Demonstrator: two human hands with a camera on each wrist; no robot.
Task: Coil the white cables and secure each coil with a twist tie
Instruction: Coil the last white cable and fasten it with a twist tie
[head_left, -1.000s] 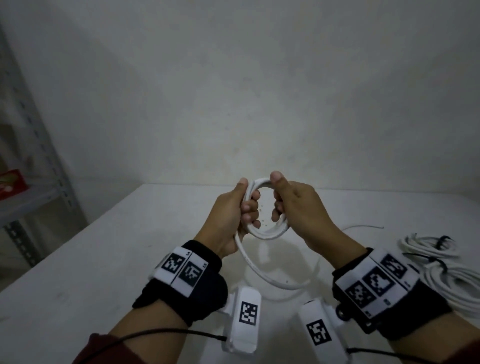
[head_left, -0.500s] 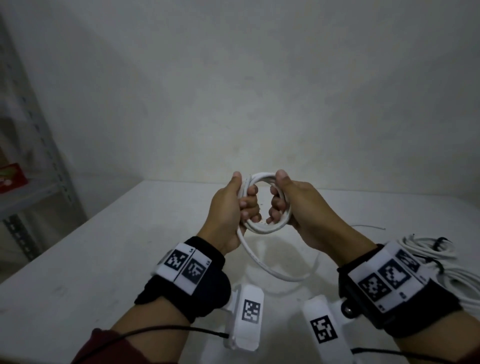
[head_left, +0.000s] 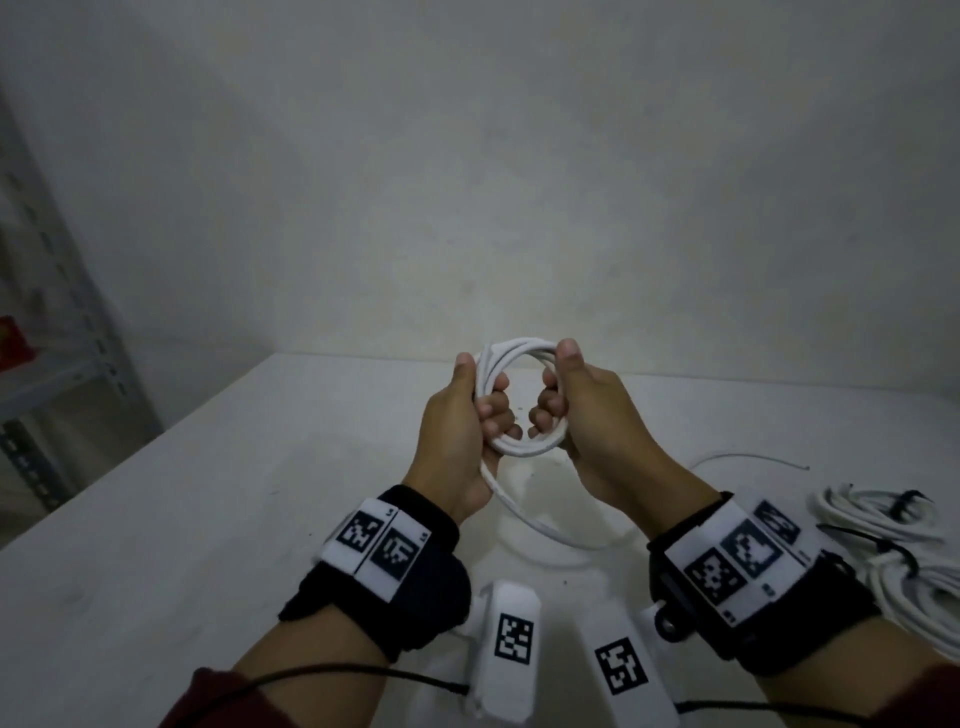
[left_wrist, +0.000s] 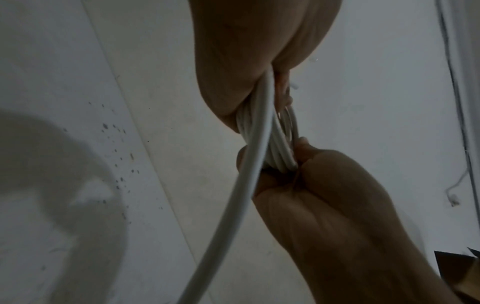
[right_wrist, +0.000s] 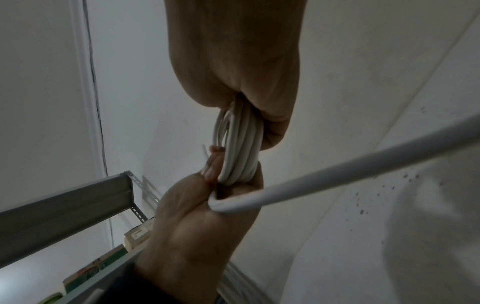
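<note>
A: What is on the left?
B: A grey metal shelf (head_left: 62, 332) by the wall; then the white table (head_left: 208, 519).
A: And the hands?
B: The left hand (head_left: 457, 431) curls its fingers round the white cable coil (head_left: 519, 358); the right hand (head_left: 587, 415) grips the other side; the coil is up above the table, between both hands; a loose end (head_left: 545, 525) hangs down.
A: And on the right?
B: Tied cable coils (head_left: 883, 514) lie on the table; black ties wrap them.

Both forearms raised side by side; left hand (head_left: 460, 415) and right hand (head_left: 582, 415) fisted, thumbs up, gripping a coiled white cable (head_left: 524, 449).
</note>
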